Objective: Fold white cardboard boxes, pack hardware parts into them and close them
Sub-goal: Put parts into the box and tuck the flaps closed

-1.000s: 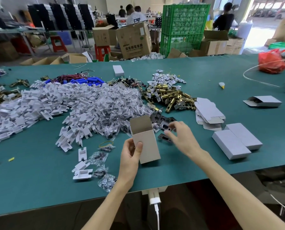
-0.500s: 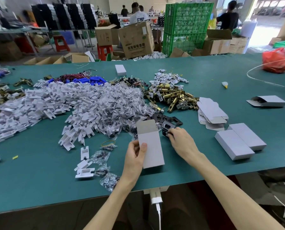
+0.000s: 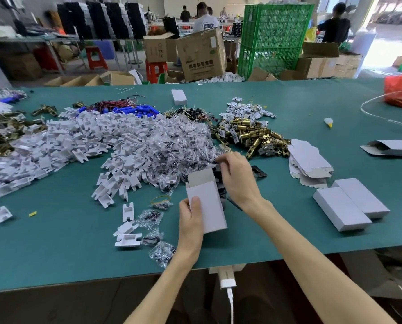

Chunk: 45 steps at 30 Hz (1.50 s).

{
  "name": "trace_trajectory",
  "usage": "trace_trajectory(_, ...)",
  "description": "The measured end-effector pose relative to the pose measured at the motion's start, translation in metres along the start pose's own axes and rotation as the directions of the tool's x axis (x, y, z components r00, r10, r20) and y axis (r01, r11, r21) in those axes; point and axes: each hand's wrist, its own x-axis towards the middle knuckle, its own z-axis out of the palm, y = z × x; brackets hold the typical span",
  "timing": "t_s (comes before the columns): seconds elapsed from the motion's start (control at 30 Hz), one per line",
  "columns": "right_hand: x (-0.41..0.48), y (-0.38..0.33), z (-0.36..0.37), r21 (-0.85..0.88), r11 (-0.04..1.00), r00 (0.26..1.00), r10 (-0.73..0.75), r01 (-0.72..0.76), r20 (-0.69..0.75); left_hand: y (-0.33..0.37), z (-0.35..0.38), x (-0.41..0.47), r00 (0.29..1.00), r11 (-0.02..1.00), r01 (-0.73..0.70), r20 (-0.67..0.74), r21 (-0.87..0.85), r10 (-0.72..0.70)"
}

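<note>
- The left hand (image 3: 190,220) grips the white box (image 3: 207,202), thumb on its top face, near the front edge of the tabletop (image 3: 54,242); the box's far flap stands open.
- The right hand (image 3: 238,178) is at the open end, fingers curled and blurred; I cannot tell whether they hold anything.
- Black plates (image 3: 258,171) lie just beside it.

On the counter (image 3: 54,253), left to right: bracket heap (image 3: 66,141), bagged-screw pile (image 3: 171,141), latch pile (image 3: 249,134), flat blanks (image 3: 310,162); closed boxes (image 3: 349,206) nearer, right of open box (image 3: 207,204).
</note>
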Motion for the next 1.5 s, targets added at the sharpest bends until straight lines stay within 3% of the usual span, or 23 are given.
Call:
trace_trajectory(0.03, 0.007, -0.016, 0.004, 0.025, 0.998, 0.998, -0.049, 0.050, -0.036, 0.000, 0.001, 0.000, 1.000, 1.000, -0.006, 0.005, 0.006, 0.005)
trace_trajectory(0.1, 0.018, -0.043, 0.017, -0.023, 0.982, 0.982, -0.188, 0.188, 0.027, 0.002, 0.002, -0.002, 0.998, 0.998, -0.045, 0.037, 0.050, 0.043)
trace_trajectory(0.2, 0.028, -0.070, 0.052, -0.319, 0.870, 0.916, -0.299, 0.377, 0.268, 0.006, 0.005, -0.005, 0.990, 0.989, -0.097, 0.114, 0.108, 0.085)
trace_trajectory(0.27, 0.031, -0.078, 0.074, -0.446, 0.799, 0.883, -0.212, 0.404, 0.420, 0.008, 0.003, -0.006, 0.984, 0.984, -0.124, 0.147, 0.127, 0.105)
trace_trajectory(0.37, 0.034, -0.074, 0.095, -0.495, 0.786, 0.842, -0.059, 0.371, 0.536, 0.007, 0.003, -0.006, 0.985, 0.982, -0.127, 0.135, 0.140, 0.108)
trace_trajectory(0.6, 0.032, -0.055, 0.111, -0.476, 0.800, 0.857, -0.089, 0.365, 0.507, -0.001, 0.007, 0.000, 0.992, 0.982, -0.117, 0.072, 0.150, 0.107)
trace_trajectory(1.2, 0.024, -0.054, 0.096, -0.379, 0.840, 0.861, -0.184, 0.388, 0.474, -0.005, 0.005, 0.000, 0.986, 0.973, -0.156, 0.084, 0.172, 0.143)
trace_trajectory(1.5, 0.019, -0.055, 0.090, -0.376, 0.859, 0.858, -0.128, 0.346, 0.498, -0.007, 0.005, 0.001, 0.989, 0.977, -0.141, 0.077, 0.158, 0.130)
